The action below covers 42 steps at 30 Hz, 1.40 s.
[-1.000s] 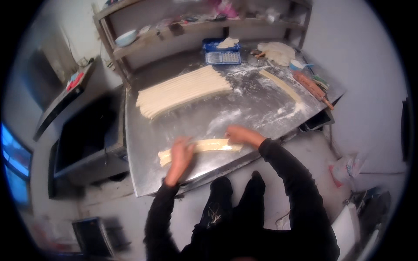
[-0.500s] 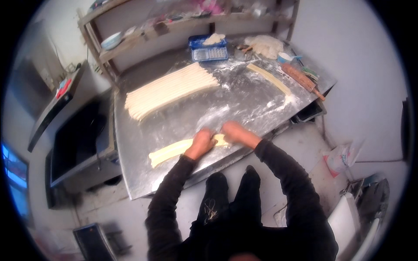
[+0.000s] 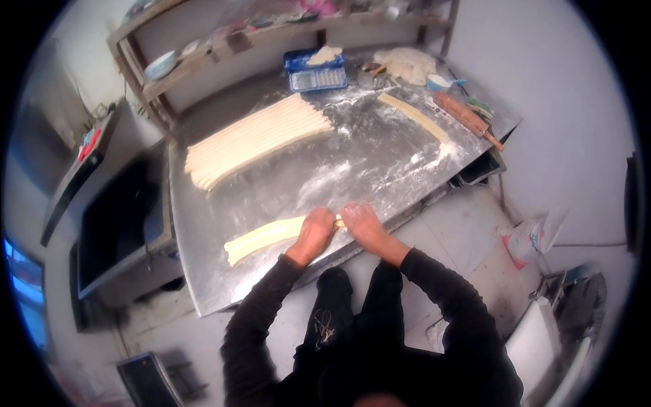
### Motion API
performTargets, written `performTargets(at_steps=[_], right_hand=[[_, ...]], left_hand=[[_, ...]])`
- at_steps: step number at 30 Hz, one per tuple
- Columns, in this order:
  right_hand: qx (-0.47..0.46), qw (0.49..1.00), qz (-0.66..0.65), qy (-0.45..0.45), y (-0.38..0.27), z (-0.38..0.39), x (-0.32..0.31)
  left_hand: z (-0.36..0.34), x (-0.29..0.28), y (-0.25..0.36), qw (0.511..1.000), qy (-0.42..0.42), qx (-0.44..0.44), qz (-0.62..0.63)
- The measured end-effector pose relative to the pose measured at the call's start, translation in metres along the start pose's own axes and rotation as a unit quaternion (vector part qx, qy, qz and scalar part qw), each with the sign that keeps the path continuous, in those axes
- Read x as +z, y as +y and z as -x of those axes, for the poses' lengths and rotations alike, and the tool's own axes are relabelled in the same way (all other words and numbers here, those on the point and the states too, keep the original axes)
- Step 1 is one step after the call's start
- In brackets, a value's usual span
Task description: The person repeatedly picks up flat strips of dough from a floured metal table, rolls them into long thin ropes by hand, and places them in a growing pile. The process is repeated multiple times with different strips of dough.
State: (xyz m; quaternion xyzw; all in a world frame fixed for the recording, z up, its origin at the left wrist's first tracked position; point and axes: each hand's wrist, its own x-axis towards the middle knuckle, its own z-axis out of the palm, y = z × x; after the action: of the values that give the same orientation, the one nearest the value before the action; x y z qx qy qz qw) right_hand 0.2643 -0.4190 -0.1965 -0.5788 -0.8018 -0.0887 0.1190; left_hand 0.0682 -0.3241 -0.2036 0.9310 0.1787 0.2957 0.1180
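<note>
A flat, pale yellow dough strip [image 3: 261, 239] lies along the near side of the floured metal table [image 3: 224, 207]. My left hand [image 3: 316, 233] is closed over its right end, fingers curled under and hidden. Close beside it, my right hand [image 3: 365, 226] is closed on the same end, with a narrow bit of dough showing between the hands. Farther back, a row of several thin dough ropes [image 3: 261, 139] lies side by side. Another single dough strip [image 3: 415, 117] rests at the right on loose flour.
At the far right are a wooden rolling pin [image 3: 468, 121], a large dough lump [image 3: 407, 65] and a white cup [image 3: 439, 83]. A blue scale [image 3: 317, 78] stands at the back, below a wooden shelf [image 3: 271, 34]. The table's near edge runs just in front of my legs.
My right hand has come lower and closer to me, covering the dough end that showed between the hands. The left hand has turned slightly over the strip. The whole view has shifted a little.
</note>
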Motion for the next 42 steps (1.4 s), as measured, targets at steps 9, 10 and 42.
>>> performTargets(at_steps=[9, 10, 42], right_hand=[[0.028, 1.000, -0.014, 0.002, -0.024, 0.005, -0.012], [0.041, 0.998, -0.051, -0.017, -0.029, -0.003, -0.015], [0.061, 0.997, -0.044, 0.001, -0.018, -0.013, 0.009]], left_hand=[[0.015, -0.026, -0.012, 1.000, 0.001, 0.012, -0.026], [0.018, -0.020, -0.016, 0.996, -0.018, 0.038, -0.081], [0.048, -0.038, -0.012, 0.996, 0.011, 0.016, -0.083]])
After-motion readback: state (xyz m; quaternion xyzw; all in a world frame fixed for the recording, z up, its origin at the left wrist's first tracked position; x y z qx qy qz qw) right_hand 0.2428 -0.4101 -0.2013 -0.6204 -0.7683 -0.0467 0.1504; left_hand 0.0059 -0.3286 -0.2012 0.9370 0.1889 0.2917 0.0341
